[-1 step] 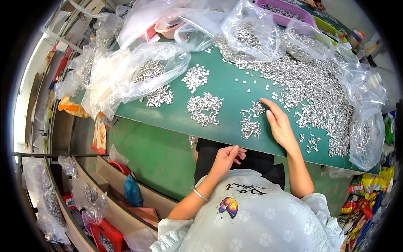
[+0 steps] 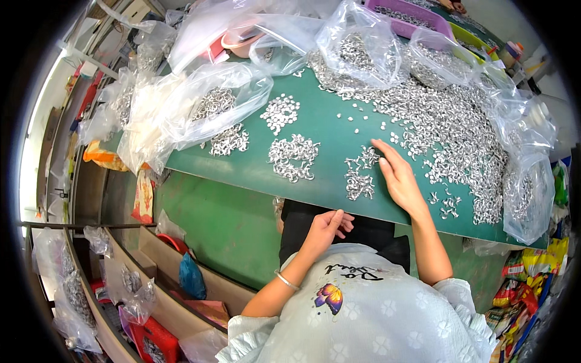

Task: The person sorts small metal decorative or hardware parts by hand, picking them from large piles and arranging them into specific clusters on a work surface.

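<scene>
So over on the left there's a clear plastic bag (image 2: pixel 251 88) of silvery metal bits, with a small spill (image 2: pixel 229 140) at its near side. Next along the green tabletop (image 2: pixel 242 173) come a pile of roundish pieces (image 2: pixel 280 113) and, closer in, a pile of curved ones (image 2: pixel 293 158). The left hand (image 2: pixel 327 228) sits at the near edge of the table, fingers loosely curled, thumb up against the index; honestly can't tell if anything's pinched in there.

Then the key bit: a narrow little pile (image 2: pixel 359 184) lying near-to-far, far end leaning right. It's ahead and slightly right of the left hand, but the right hand (image 2: pixel 399 184) is way nearer, just off its right side and running roughly alongside. That hand's flat and spread, nothing gripped, fingertips by the pile's far end; can't tell if they touch. Further right is the massive heap (image 2: pixel 463 145).
</scene>
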`<act>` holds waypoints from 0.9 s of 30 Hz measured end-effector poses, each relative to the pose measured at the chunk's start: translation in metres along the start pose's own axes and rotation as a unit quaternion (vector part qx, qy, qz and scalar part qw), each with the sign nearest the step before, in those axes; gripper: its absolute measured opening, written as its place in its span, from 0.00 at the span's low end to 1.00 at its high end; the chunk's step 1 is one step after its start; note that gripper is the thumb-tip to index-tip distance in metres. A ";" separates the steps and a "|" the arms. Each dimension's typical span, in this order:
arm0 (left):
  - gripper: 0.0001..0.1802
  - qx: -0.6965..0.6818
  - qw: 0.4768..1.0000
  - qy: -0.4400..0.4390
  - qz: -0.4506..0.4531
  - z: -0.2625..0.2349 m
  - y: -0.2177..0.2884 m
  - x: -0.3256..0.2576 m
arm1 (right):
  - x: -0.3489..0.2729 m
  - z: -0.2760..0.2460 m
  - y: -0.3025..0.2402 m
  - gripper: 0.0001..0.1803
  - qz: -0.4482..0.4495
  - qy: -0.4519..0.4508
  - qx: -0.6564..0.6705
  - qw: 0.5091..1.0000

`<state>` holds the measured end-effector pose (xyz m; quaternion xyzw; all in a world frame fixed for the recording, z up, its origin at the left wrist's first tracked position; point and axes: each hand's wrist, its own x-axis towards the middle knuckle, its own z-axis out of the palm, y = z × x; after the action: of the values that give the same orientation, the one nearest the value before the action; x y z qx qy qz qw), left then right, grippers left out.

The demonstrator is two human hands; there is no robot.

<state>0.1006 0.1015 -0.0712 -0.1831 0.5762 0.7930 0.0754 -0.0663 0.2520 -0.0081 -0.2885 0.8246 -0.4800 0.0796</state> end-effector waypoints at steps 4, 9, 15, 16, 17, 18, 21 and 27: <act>0.17 0.127 0.989 -0.070 0.005 -0.003 0.028 -0.010 | 0.000 0.011 0.001 0.21 -0.032 -0.056 -0.083 0.994; 0.08 0.210 0.943 0.096 0.240 0.005 0.063 0.002 | -0.012 0.001 -0.005 0.20 -0.014 -0.092 0.031 0.995; 0.18 0.385 0.844 0.047 0.370 0.004 0.086 0.059 | -0.007 -0.011 -0.006 0.12 0.018 0.057 -0.050 0.997; 0.19 0.395 0.839 0.022 0.373 0.008 0.087 0.071 | -0.005 -0.009 -0.006 0.11 0.010 0.051 -0.099 0.994; 0.21 0.405 0.834 -0.002 0.376 0.011 0.088 0.080 | -0.002 -0.005 -0.005 0.10 0.003 0.043 -0.147 0.988; 0.22 0.429 0.835 -0.027 0.343 0.013 0.088 0.084 | 0.000 0.003 0.001 0.09 -0.031 0.082 -0.168 0.982; 0.23 0.441 0.827 -0.041 0.345 0.011 0.077 0.086 | 0.008 0.012 -0.005 0.08 0.018 0.060 -0.211 0.975; 0.24 0.396 0.849 -0.034 0.348 0.006 0.073 0.074 | 0.019 0.009 -0.012 0.06 0.063 -0.024 -0.170 0.983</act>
<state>0.0068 0.0769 -0.0334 0.1023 0.8643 0.4777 -0.1199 -0.0732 0.2303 0.0004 -0.2570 0.9085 -0.3198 0.0790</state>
